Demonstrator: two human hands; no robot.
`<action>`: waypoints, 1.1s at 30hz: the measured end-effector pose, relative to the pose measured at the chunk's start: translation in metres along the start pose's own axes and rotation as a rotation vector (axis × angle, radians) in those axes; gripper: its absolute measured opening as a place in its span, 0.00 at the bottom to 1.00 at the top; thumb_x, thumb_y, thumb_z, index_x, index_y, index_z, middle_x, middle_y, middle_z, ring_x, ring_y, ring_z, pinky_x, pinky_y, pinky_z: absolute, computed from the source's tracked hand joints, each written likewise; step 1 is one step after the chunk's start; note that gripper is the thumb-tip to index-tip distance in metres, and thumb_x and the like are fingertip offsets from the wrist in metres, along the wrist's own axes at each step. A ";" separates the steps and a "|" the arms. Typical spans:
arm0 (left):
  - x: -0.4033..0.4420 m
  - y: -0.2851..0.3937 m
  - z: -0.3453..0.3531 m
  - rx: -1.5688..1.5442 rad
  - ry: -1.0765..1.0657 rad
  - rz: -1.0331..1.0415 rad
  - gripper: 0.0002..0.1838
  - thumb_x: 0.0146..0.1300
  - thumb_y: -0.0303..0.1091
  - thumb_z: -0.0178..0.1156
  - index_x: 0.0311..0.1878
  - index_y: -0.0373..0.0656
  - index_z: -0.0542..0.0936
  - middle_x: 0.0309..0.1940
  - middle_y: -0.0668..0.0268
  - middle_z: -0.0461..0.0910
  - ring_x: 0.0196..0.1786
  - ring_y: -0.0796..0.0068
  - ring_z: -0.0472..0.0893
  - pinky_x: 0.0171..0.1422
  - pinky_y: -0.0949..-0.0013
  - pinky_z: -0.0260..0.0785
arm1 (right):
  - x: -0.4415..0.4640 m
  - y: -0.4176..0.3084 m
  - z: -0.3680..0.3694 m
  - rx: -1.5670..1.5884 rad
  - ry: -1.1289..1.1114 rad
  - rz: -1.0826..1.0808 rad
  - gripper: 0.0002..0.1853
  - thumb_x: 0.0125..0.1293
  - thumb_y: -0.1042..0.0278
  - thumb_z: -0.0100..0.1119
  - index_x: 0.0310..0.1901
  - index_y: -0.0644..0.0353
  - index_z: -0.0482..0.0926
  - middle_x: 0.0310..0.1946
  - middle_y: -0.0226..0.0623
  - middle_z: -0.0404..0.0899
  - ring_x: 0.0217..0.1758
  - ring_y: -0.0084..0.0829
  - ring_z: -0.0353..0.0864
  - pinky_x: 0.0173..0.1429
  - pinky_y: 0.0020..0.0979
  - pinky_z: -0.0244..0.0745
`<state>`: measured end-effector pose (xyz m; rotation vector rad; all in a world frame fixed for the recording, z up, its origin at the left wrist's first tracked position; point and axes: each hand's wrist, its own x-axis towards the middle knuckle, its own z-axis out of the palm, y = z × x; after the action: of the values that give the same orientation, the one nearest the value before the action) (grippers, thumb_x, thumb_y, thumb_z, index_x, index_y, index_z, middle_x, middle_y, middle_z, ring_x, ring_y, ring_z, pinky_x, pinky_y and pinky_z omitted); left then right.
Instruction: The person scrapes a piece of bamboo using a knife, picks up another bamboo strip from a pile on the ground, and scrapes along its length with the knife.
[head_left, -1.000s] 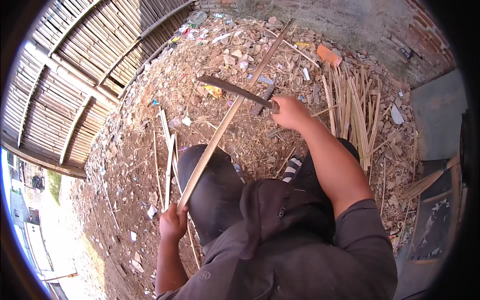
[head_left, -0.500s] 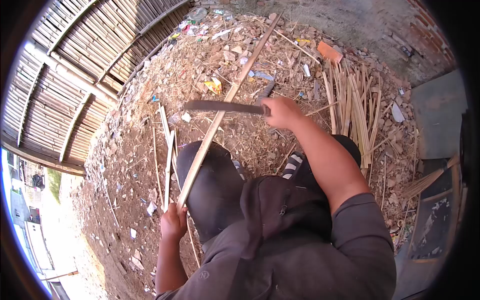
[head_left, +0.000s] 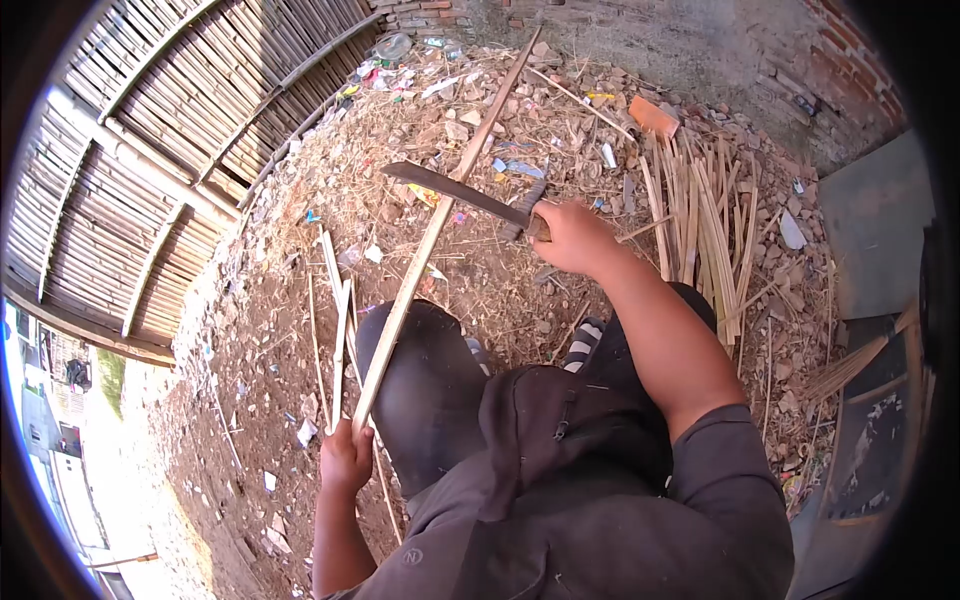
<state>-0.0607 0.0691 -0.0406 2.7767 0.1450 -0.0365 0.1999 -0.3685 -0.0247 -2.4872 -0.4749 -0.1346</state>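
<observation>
My left hand point(head_left: 346, 456) is closed around the near end of a long pale bamboo strip point(head_left: 405, 292). The strip slants up and away past my left knee, its far part darker brown. My right hand point(head_left: 572, 236) grips the handle of a machete point(head_left: 460, 193). Its dark blade points left and crosses the strip around the middle; whether the two touch I cannot tell. A dark ridged object point(head_left: 535, 195) lies on the ground just beyond the right hand, partly hidden by the machete.
A pile of split strips point(head_left: 708, 225) lies to the right, near an orange brick piece point(head_left: 653, 116). Several thin strips point(head_left: 337, 335) lie left of my knee. A bamboo fence point(head_left: 200, 110) stands at the left, a brick wall point(head_left: 680, 50) at the back. Rubble and litter cover the ground.
The machete swung down to lie nearly level, then its tip rose again, with my right hand slightly lower. The strip's far end has shifted left. My left hand keeps its hold.
</observation>
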 end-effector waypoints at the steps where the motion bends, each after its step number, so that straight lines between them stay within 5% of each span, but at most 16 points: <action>1: -0.001 0.004 -0.001 0.002 -0.014 -0.019 0.18 0.74 0.45 0.59 0.38 0.38 0.72 0.25 0.43 0.79 0.34 0.32 0.80 0.37 0.41 0.70 | -0.002 -0.009 0.001 0.004 -0.008 -0.012 0.19 0.58 0.62 0.70 0.50 0.59 0.81 0.32 0.50 0.85 0.40 0.53 0.86 0.44 0.49 0.79; 10: 0.006 0.022 -0.012 0.073 -0.054 0.055 0.21 0.73 0.52 0.60 0.38 0.42 0.72 0.24 0.45 0.80 0.31 0.35 0.82 0.35 0.39 0.71 | -0.012 -0.038 0.010 -0.210 -0.129 -0.231 0.12 0.56 0.60 0.69 0.39 0.53 0.82 0.29 0.44 0.84 0.38 0.51 0.87 0.43 0.53 0.81; 16: 0.009 0.020 -0.008 0.077 -0.070 0.045 0.21 0.73 0.52 0.59 0.38 0.41 0.72 0.24 0.44 0.80 0.32 0.34 0.81 0.35 0.39 0.71 | 0.009 -0.029 -0.036 -0.458 -0.190 -0.037 0.09 0.56 0.61 0.69 0.36 0.53 0.84 0.30 0.43 0.85 0.38 0.49 0.88 0.43 0.52 0.81; 23: 0.015 0.029 0.008 -0.011 -0.020 0.045 0.20 0.74 0.50 0.59 0.38 0.40 0.73 0.25 0.43 0.79 0.33 0.33 0.81 0.37 0.40 0.71 | -0.019 -0.068 -0.012 -0.367 -0.324 -0.290 0.09 0.55 0.61 0.69 0.34 0.54 0.83 0.28 0.43 0.85 0.36 0.48 0.88 0.41 0.51 0.80; 26: 0.011 0.024 0.006 0.013 -0.039 0.028 0.21 0.74 0.50 0.59 0.38 0.40 0.73 0.26 0.42 0.80 0.34 0.33 0.81 0.37 0.39 0.71 | 0.000 -0.018 -0.019 -0.219 -0.224 -0.089 0.09 0.56 0.62 0.69 0.35 0.55 0.83 0.29 0.43 0.85 0.35 0.48 0.88 0.42 0.50 0.81; 28: 0.019 0.029 0.001 0.040 -0.057 0.033 0.21 0.74 0.51 0.58 0.39 0.40 0.73 0.26 0.42 0.80 0.34 0.33 0.81 0.37 0.39 0.71 | 0.024 0.020 -0.035 -0.109 -0.181 0.290 0.11 0.56 0.62 0.69 0.39 0.56 0.83 0.30 0.46 0.85 0.36 0.51 0.87 0.44 0.49 0.81; 31: 0.024 0.043 -0.010 0.085 -0.082 0.025 0.21 0.74 0.52 0.58 0.39 0.40 0.73 0.26 0.42 0.80 0.34 0.33 0.81 0.37 0.38 0.71 | 0.013 0.022 -0.032 -0.314 -0.100 0.244 0.15 0.58 0.61 0.70 0.43 0.59 0.83 0.31 0.48 0.85 0.40 0.51 0.87 0.46 0.49 0.81; 33: 0.026 0.047 -0.012 0.090 -0.088 0.016 0.22 0.74 0.52 0.58 0.39 0.39 0.72 0.26 0.42 0.80 0.34 0.33 0.81 0.37 0.39 0.71 | 0.007 0.027 -0.027 -0.179 -0.038 0.220 0.16 0.58 0.60 0.70 0.43 0.60 0.83 0.32 0.49 0.85 0.42 0.52 0.87 0.48 0.50 0.81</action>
<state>-0.0297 0.0323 -0.0142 2.8594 0.1014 -0.1646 0.2167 -0.4024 -0.0157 -2.7018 -0.2096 -0.0435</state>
